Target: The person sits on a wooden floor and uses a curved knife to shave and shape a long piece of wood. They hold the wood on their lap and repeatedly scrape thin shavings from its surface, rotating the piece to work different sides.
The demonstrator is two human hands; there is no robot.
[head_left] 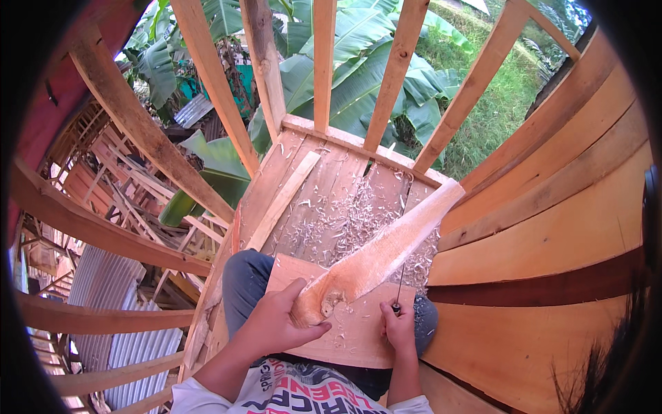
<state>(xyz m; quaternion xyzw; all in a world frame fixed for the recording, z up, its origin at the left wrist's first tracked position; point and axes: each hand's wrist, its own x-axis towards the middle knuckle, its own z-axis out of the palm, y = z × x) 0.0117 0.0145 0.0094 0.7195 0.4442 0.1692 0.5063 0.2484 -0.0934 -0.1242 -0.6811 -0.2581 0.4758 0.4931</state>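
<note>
A long, pale carved piece of wood (376, 255) slants from my lap up to the right, with a knot or hollow near its thick lower end. My left hand (286, 321) grips that thick end, thumb on the near side and fingers round the far side. In my right hand (401, 330) is a thin-bladed knife (400, 283), its dark handle in my closed fingers and its narrow blade pointing away from me. The blade stands right of the carved wood, apart from my left hand. Beneath both hands a flat wooden board (358, 343) lies across my thighs.
Curled shavings (338, 221) litter the plank floor (289, 162), where a loose wooden strip (283, 200) lies at left. Upright slats (396, 76) form a railing ahead; a plank wall (538, 255) stands close on the right. Beyond are banana leaves (365, 76) and corrugated sheets (138, 345).
</note>
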